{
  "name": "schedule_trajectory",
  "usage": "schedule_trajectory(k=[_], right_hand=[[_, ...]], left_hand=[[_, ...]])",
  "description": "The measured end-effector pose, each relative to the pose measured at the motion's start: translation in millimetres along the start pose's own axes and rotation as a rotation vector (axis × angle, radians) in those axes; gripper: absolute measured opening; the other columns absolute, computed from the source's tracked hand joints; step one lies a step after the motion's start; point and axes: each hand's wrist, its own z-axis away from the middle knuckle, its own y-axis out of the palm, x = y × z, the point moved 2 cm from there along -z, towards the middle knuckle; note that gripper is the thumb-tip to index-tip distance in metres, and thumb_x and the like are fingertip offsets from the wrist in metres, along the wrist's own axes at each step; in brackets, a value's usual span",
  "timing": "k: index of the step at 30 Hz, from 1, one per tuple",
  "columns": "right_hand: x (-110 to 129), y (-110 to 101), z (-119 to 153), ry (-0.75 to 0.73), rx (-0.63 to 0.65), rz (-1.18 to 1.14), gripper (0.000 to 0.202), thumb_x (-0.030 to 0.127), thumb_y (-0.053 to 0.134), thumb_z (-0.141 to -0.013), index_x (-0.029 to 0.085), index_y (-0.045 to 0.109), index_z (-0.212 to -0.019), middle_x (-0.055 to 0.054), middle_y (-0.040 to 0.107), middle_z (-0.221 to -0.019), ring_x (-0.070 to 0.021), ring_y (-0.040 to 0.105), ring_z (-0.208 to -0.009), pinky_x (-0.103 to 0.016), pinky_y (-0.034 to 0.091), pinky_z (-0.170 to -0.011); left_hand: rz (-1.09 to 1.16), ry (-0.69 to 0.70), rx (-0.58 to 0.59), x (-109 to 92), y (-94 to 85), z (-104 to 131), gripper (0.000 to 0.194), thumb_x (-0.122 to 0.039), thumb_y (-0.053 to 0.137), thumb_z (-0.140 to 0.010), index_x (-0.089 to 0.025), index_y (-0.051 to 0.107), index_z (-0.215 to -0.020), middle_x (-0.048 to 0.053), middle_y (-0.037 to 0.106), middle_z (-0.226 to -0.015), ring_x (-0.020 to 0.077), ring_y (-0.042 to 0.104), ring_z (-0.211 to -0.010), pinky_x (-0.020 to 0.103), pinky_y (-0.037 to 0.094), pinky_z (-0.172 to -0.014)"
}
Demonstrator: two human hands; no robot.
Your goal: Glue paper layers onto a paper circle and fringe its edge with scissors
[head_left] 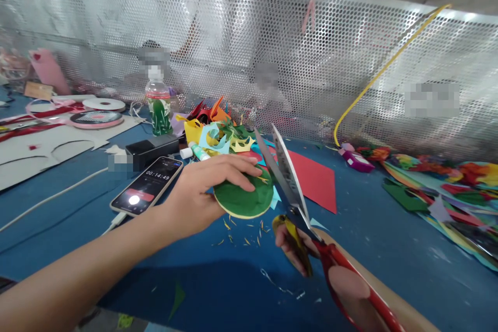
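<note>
A round green piece with a thin yellowish rim (243, 198) is held by my left hand (210, 187), fingers on its top face and the thumb side beneath. My right hand (298, 251) grips red-handled scissors (290, 181), whose blades stand apart and point up and away, just right of the green disc. One handle loop looks wrapped in yellow. Small yellow slivers (247, 241) lie on the blue table below the disc. Behind the blades lies a sheet of red paper (313, 179).
A phone (147, 187), black box (152, 151), bottle (158, 114) and glue stick (198, 151) are at left-centre. Coloured scraps (218, 132) lie behind. Ribbon spools (96, 118) sit far left, a purple box (356, 160) and colourful pieces (447, 181) right. A perforated metal panel (233, 26) stands behind.
</note>
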Motion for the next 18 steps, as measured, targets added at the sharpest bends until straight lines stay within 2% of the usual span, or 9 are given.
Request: schedule_trajectory(k=[2,3,5,7,9,11,15,18], right_hand=[[6,1,2,-0.001,-0.028,0.008,0.085,0.094,0.039,-0.055,0.021,0.060,-0.093,-0.006,0.056,-0.087,-0.0132,0.047,-0.066,-0.027,0.045,-0.060],[7,2,1,0.004,-0.045,0.004,0.085,0.095,0.038,-0.054,0.021,0.059,-0.091,-0.006,0.056,-0.087,-0.0142,0.047,-0.067,-0.028,0.045,-0.060],[7,2,-2,0.008,-0.086,-0.003,0.087,0.096,0.035,-0.053,0.021,0.058,-0.091,-0.006,0.055,-0.084,-0.0153,0.047,-0.068,-0.029,0.044,-0.060],[6,3,-7,-0.003,-0.133,-0.019,0.090,0.098,0.031,-0.052,0.022,0.057,-0.091,-0.002,0.049,-0.071,-0.0142,0.044,-0.061,-0.028,0.040,-0.055],[6,3,-10,-0.014,-0.178,-0.024,0.091,0.098,0.028,-0.052,0.021,0.055,-0.091,0.001,0.043,-0.065,-0.0124,0.039,-0.054,-0.027,0.036,-0.051],[7,3,-12,-0.028,-0.218,-0.043,0.091,0.098,0.027,-0.053,0.021,0.054,-0.091,0.001,0.041,-0.068,-0.0113,0.038,-0.052,-0.027,0.034,-0.049],[0,1,-16,-0.055,-0.238,-0.129,0.085,0.095,0.027,-0.061,0.021,0.052,-0.094,0.000,0.041,-0.076,-0.0103,0.038,-0.055,-0.026,0.034,-0.049],[-11,-2,-18,-0.080,-0.239,-0.119,0.080,0.091,0.025,-0.068,0.021,0.052,-0.098,0.002,0.040,-0.072,-0.0108,0.039,-0.057,-0.026,0.035,-0.052]], left_hand=[[0.015,0.015,-0.003,-1,1.4,1,0.015,-0.006,0.067,-0.079,-0.019,0.063,-0.087,0.007,0.074,-0.097,0.0178,0.068,-0.100,0.032,0.057,-0.089],[0.033,-0.022,-0.016,-2,2.2,2,0.015,-0.007,0.066,-0.080,-0.019,0.062,-0.089,0.006,0.074,-0.098,0.0174,0.069,-0.099,0.031,0.057,-0.088],[0.084,-0.194,-0.060,-1,4.0,3,0.014,-0.009,0.064,-0.083,-0.020,0.059,-0.090,0.004,0.074,-0.097,0.0162,0.070,-0.096,0.027,0.059,-0.081],[0.112,-0.379,-0.094,0,5.4,6,0.010,-0.013,0.064,-0.085,-0.020,0.058,-0.089,0.003,0.074,-0.093,0.0155,0.071,-0.092,0.023,0.060,-0.074],[0.068,-0.429,-0.066,2,6.1,7,0.008,-0.015,0.063,-0.085,-0.020,0.061,-0.091,0.002,0.075,-0.093,0.0153,0.072,-0.089,0.023,0.060,-0.074],[-0.036,-0.347,0.011,4,5.9,8,0.017,-0.011,0.059,-0.086,-0.020,0.066,-0.100,0.003,0.076,-0.098,0.0149,0.072,-0.090,0.024,0.060,-0.080],[-0.205,-0.087,0.146,11,4.9,11,0.039,-0.003,0.049,-0.085,-0.023,0.066,-0.114,0.003,0.073,-0.111,0.0159,0.068,-0.104,0.029,0.056,-0.093],[-0.259,0.006,0.231,18,5.5,16,0.046,0.000,0.047,-0.084,-0.024,0.063,-0.120,0.005,0.070,-0.117,0.0159,0.066,-0.108,0.030,0.055,-0.095]])
